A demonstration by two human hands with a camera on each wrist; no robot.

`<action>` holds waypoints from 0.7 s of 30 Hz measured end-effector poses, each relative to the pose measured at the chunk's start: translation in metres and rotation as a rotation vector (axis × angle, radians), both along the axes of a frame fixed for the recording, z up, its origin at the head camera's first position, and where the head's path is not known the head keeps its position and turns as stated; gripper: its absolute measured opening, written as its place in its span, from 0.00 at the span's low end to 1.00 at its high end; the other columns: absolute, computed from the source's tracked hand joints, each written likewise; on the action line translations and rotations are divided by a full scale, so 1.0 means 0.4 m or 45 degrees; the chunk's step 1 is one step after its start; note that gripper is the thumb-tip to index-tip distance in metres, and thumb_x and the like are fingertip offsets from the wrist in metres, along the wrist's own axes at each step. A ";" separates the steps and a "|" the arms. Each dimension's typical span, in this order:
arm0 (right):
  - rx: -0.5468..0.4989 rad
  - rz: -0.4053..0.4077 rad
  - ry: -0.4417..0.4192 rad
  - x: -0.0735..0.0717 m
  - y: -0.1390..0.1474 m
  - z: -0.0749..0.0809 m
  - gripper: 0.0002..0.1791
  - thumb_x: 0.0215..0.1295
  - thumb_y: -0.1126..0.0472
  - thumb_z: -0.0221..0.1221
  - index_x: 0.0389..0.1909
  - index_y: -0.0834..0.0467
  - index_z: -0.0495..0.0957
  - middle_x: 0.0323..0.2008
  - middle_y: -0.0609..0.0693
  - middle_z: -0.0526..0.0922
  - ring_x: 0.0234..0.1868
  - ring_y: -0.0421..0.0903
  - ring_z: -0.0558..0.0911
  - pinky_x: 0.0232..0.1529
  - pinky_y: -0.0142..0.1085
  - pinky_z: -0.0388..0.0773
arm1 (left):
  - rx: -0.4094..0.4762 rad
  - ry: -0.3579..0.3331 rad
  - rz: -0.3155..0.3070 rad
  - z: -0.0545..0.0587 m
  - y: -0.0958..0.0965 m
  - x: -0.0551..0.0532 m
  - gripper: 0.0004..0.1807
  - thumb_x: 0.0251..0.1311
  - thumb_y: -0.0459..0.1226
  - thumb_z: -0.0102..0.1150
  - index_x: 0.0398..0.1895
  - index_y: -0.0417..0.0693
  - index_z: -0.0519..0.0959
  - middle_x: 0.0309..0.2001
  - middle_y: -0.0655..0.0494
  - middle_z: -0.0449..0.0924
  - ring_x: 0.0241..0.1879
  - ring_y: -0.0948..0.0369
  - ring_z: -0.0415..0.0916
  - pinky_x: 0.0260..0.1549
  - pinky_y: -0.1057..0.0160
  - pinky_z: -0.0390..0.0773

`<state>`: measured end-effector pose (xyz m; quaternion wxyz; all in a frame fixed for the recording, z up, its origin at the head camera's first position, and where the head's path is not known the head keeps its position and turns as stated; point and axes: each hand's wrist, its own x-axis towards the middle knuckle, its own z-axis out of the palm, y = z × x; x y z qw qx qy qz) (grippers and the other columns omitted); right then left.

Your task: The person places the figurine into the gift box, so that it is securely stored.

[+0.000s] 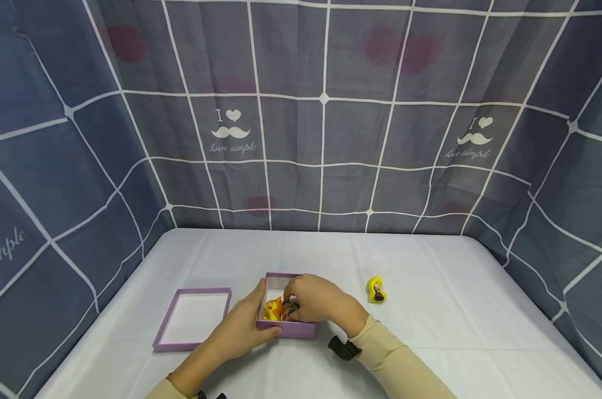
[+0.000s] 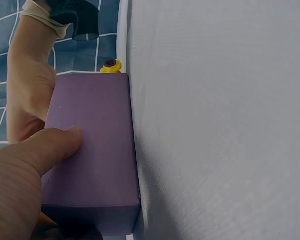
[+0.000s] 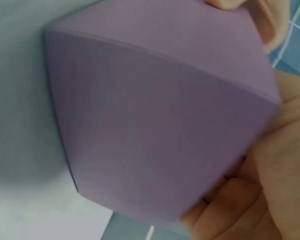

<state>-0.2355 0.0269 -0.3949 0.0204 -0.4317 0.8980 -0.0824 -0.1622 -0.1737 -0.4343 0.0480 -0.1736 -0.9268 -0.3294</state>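
A purple open-topped box (image 1: 294,331) with a white inside stands on the table. My left hand (image 1: 241,327) grips its left side, the thumb (image 2: 62,142) lying along the front wall. My right hand (image 1: 318,299) reaches down into the box over the right wall, fingers curled. Between its thumb and fingers is a small dark, multicoloured figurine (image 1: 289,306), mostly covered by the hand. Beside that, in the box, sits a yellow-and-orange figurine (image 1: 272,309). In the right wrist view the box wall (image 3: 150,125) hides the fingertips.
The shallow purple box lid (image 1: 196,318), white inside up, lies left of the box. A yellow figurine (image 1: 376,289) with a dark lower part lies on the white tablecloth (image 1: 455,310) to the right. Checked curtains (image 1: 291,133) enclose the table's back and sides.
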 end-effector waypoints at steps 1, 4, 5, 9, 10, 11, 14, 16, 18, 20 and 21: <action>-0.028 0.002 -0.012 0.001 0.005 0.005 0.17 0.50 0.50 0.73 0.40 0.52 0.86 0.39 0.39 0.84 0.40 0.36 0.80 0.46 0.31 0.79 | 0.001 -0.002 -0.001 0.000 0.000 0.000 0.60 0.48 0.52 0.74 0.74 0.31 0.50 0.73 0.37 0.52 0.69 0.47 0.58 0.65 0.48 0.63; -0.133 0.011 -0.057 0.002 0.024 0.021 0.20 0.53 0.49 0.71 0.44 0.56 0.85 0.43 0.42 0.84 0.46 0.39 0.81 0.49 0.33 0.78 | 0.007 0.001 -0.002 -0.001 0.001 0.001 0.60 0.49 0.52 0.74 0.74 0.30 0.49 0.73 0.36 0.52 0.69 0.46 0.57 0.65 0.48 0.62; -0.171 0.016 -0.065 0.002 0.031 0.025 0.20 0.53 0.49 0.71 0.44 0.56 0.85 0.43 0.42 0.84 0.46 0.40 0.81 0.49 0.33 0.78 | 0.012 0.001 -0.004 -0.001 0.001 0.001 0.60 0.49 0.52 0.74 0.74 0.30 0.49 0.73 0.36 0.52 0.70 0.46 0.57 0.65 0.48 0.62; -0.267 0.019 -0.055 0.007 0.063 0.040 0.20 0.55 0.49 0.69 0.44 0.57 0.84 0.43 0.43 0.84 0.45 0.42 0.81 0.49 0.34 0.78 | 0.018 0.003 0.002 0.000 0.002 0.000 0.60 0.48 0.52 0.74 0.74 0.29 0.49 0.73 0.36 0.52 0.69 0.46 0.57 0.65 0.47 0.63; -0.279 0.012 -0.045 0.009 0.072 0.044 0.20 0.55 0.49 0.69 0.44 0.57 0.84 0.43 0.43 0.83 0.45 0.42 0.81 0.49 0.35 0.78 | 0.020 0.003 0.005 -0.001 0.002 0.000 0.60 0.48 0.51 0.75 0.74 0.30 0.50 0.73 0.36 0.53 0.69 0.46 0.57 0.65 0.47 0.63; -0.288 0.000 -0.031 0.011 0.081 0.048 0.20 0.55 0.49 0.69 0.45 0.56 0.84 0.44 0.43 0.83 0.46 0.42 0.81 0.50 0.35 0.78 | 0.018 0.004 0.009 -0.001 0.003 0.000 0.60 0.47 0.51 0.75 0.74 0.30 0.50 0.73 0.36 0.53 0.69 0.46 0.57 0.65 0.47 0.63; -0.305 -0.031 0.016 0.020 0.107 0.058 0.21 0.56 0.49 0.68 0.47 0.55 0.83 0.46 0.43 0.83 0.50 0.42 0.80 0.54 0.37 0.76 | 0.008 0.006 0.018 -0.002 0.003 -0.001 0.61 0.46 0.51 0.75 0.74 0.31 0.50 0.73 0.37 0.53 0.69 0.46 0.58 0.65 0.48 0.62; -0.317 -0.045 0.037 0.026 0.124 0.067 0.21 0.56 0.49 0.68 0.48 0.56 0.82 0.47 0.43 0.83 0.52 0.42 0.79 0.56 0.38 0.76 | 0.005 0.009 0.022 -0.002 0.002 -0.002 0.61 0.46 0.51 0.76 0.74 0.31 0.50 0.73 0.37 0.54 0.69 0.46 0.58 0.65 0.48 0.62; -0.327 -0.054 0.053 0.030 0.140 0.073 0.22 0.56 0.49 0.68 0.49 0.56 0.81 0.48 0.43 0.82 0.52 0.42 0.79 0.56 0.38 0.75 | 0.008 0.008 0.026 -0.003 0.001 -0.002 0.61 0.46 0.51 0.76 0.74 0.32 0.50 0.73 0.38 0.54 0.69 0.46 0.58 0.65 0.48 0.61; -0.337 -0.060 0.058 0.033 0.157 0.079 0.23 0.56 0.49 0.68 0.50 0.56 0.80 0.49 0.43 0.82 0.53 0.42 0.78 0.57 0.38 0.75 | 0.018 0.006 0.030 -0.003 0.002 -0.002 0.61 0.45 0.51 0.76 0.74 0.32 0.50 0.73 0.38 0.54 0.69 0.47 0.58 0.65 0.48 0.61; -0.340 -0.066 0.061 0.034 0.165 0.081 0.23 0.56 0.49 0.68 0.51 0.56 0.80 0.49 0.43 0.82 0.54 0.42 0.78 0.57 0.38 0.74 | 0.017 0.005 0.030 -0.004 0.002 -0.002 0.61 0.45 0.51 0.76 0.75 0.32 0.50 0.73 0.38 0.54 0.69 0.47 0.58 0.66 0.48 0.61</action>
